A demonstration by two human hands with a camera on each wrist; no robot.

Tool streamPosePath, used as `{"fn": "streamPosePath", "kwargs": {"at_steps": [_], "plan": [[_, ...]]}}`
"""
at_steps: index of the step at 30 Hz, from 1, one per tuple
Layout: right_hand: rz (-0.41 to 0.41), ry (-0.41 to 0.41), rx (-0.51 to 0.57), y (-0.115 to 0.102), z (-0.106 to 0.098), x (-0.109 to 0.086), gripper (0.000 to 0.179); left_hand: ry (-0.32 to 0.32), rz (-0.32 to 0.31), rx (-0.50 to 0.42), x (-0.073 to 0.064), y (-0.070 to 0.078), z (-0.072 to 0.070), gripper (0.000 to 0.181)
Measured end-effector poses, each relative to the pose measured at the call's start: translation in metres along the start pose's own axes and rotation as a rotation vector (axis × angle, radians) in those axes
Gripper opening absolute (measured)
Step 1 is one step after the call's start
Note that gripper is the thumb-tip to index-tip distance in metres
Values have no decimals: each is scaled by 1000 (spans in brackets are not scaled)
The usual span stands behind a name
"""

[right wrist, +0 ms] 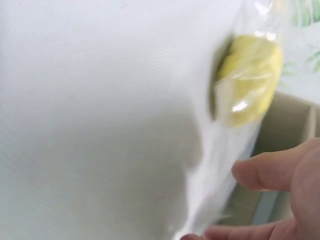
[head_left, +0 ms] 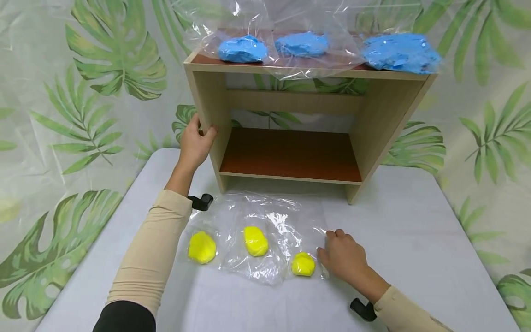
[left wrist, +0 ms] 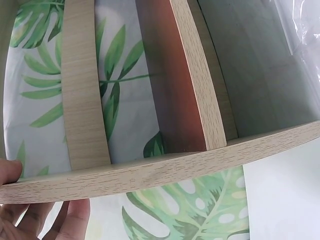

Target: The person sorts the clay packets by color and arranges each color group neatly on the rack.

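Grips left panel [head_left: 213, 92] of shelf [head_left: 290, 154] with left hand [head_left: 197, 143], clamped round its front edge, with thumb on inner side and fingers on outer side, per left wrist view. Has right hand [head_left: 345, 254] at right edge of right bag [head_left: 312, 228], just beside right yellow lump [head_left: 303, 265]. Shows right thumb and fingertips apart in right wrist view, with blurred film close to them; cannot tell about any pinch on it. Counts three yellow lumps in clear, overlapping bags on white table [head_left: 415, 221], in front of shelf: also left yellow lump [head_left: 202, 249] and middle yellow lump [head_left: 256, 241]. Stands upright toward back of table, in shelf's case, with reddish-brown boards and pale wood sides. Includes three bagged blue lumps along shelf top: left [head_left: 242, 49], middle [head_left: 302, 44], and widest at right [head_left: 401, 53], near top's right end. Wears beige sleeves [head_left: 145, 249], with black mount [head_left: 202, 202] at left wrist, another [head_left: 362, 310] at right. Hangs behind: leaf-print backdrop [head_left: 54, 41].
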State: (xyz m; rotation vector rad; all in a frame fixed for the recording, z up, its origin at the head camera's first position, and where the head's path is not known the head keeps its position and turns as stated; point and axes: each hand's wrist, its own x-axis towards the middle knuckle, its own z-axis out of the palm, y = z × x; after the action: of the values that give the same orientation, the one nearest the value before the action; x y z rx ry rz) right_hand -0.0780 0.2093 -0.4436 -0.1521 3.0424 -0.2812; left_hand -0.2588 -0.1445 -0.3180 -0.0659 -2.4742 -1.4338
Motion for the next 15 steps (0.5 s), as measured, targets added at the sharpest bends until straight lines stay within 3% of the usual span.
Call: {"fn": "streamPosePath", "kwargs": {"at_steps": [4,11,15], "plan": [[54,-67,35,5,6,5,58,-1,0,3,-1,-1,0,50],[82,-128,157,12,11,14,66,5,3,6,-1,-1,-1,50],[120,-142,160,15,9,14,54,2,5,6,0,0,-2,51]]}}
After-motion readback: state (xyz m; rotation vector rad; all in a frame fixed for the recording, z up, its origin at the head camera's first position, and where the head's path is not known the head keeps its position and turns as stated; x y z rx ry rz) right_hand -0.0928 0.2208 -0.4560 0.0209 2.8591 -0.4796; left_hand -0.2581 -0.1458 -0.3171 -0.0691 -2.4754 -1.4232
